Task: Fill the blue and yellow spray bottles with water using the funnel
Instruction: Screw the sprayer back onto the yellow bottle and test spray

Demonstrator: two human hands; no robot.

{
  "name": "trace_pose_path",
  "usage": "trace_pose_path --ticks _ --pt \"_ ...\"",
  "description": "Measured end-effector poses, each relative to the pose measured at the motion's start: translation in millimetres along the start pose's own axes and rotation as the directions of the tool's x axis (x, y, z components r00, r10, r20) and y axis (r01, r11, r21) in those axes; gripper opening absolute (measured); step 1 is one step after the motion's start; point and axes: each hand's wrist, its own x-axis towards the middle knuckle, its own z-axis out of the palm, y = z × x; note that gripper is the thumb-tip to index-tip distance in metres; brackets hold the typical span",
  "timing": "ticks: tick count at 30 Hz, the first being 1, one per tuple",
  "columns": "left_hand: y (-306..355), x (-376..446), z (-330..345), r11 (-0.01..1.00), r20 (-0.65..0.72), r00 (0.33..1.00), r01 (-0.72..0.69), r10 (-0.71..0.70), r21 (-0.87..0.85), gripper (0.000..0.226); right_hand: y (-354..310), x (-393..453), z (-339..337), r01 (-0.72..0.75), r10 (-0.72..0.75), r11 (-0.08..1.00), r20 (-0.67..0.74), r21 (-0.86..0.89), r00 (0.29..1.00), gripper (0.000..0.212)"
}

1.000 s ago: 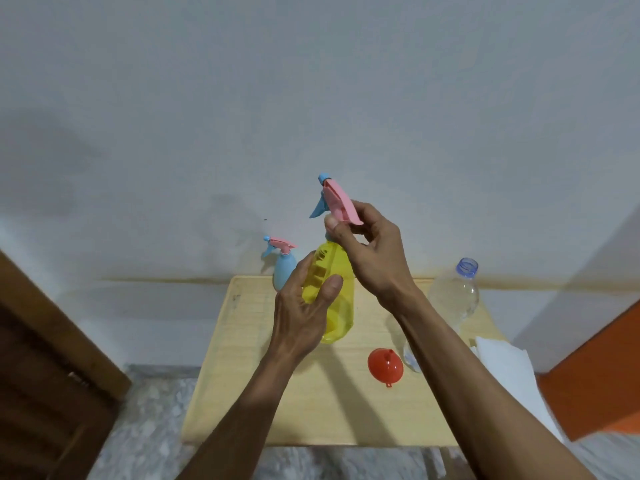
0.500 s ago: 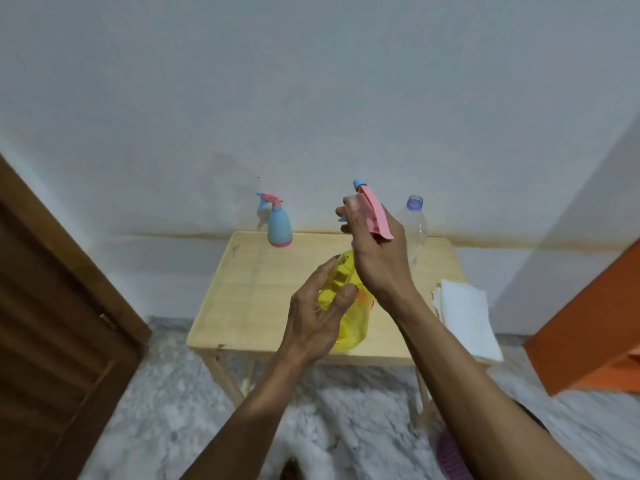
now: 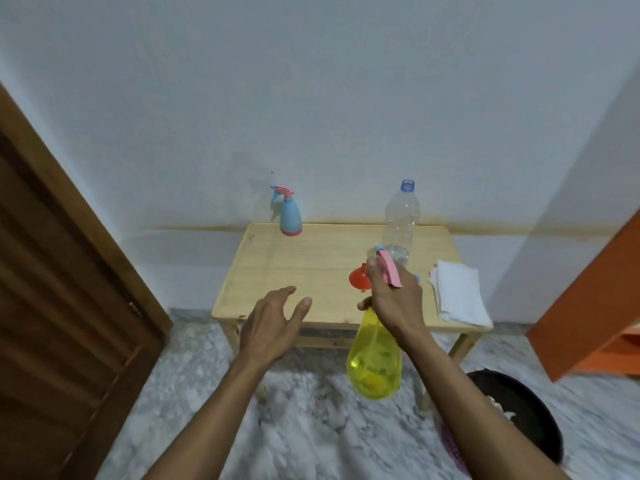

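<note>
My right hand point(image 3: 394, 299) grips the pink trigger head of the yellow spray bottle point(image 3: 375, 358), which hangs below it in front of the table's near edge. My left hand point(image 3: 273, 323) is open, fingers spread, to the left of the bottle and apart from it. The blue spray bottle point(image 3: 290, 216) with a pink head stands upright at the back left of the wooden table point(image 3: 294, 268). A red funnel point(image 3: 358, 277) lies on the table, partly hidden behind my right hand. Behind the funnel, a clear plastic water bottle point(image 3: 401, 223) stands uncapped.
A folded white cloth point(image 3: 459, 294) lies on the table's right edge. A brown wooden door point(image 3: 52, 289) is at the left, an orange cabinet point(image 3: 588, 306) at the right. A dark round bin point(image 3: 519, 407) sits on the marble floor at lower right.
My left hand has let go of the yellow bottle and opened to the left. My right hand has lowered the bottle by its head. The view has pulled back from the table.
</note>
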Motion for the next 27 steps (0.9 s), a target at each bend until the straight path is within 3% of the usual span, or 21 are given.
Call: trace_pose_path --ticks 3,7,11,21,27 --pt "-21.3 14.7 -13.3 0.968 0.098 0.992 0.051 -0.077 0.244 0.059 15.1 -3.7 22.3 -0.051 0.058 0.991 0.058 -0.122 0.997 0.038" --pt "-41.9 28.1 -25.7 0.926 0.203 0.968 0.063 -0.147 0.371 0.059 33.4 -12.1 59.5 -0.129 0.159 0.958 0.098 -0.255 0.982 0.043" --pt "-59.8 34.0 -31.3 0.917 0.248 0.951 0.075 -0.184 0.391 0.061 49.0 -14.0 91.3 -0.188 0.237 0.931 0.129 -0.313 0.963 0.048" --pt "-76.4 32.1 -29.9 0.929 0.270 0.937 0.116 -0.219 0.351 0.060 63.0 -13.9 113.6 -0.356 0.376 0.884 0.008 -0.303 0.927 0.058" --pt "-82.2 33.5 -28.5 0.933 0.270 0.937 0.121 -0.220 0.338 0.060 61.3 -14.5 112.5 -0.378 0.384 0.869 -0.046 -0.319 0.922 0.055"
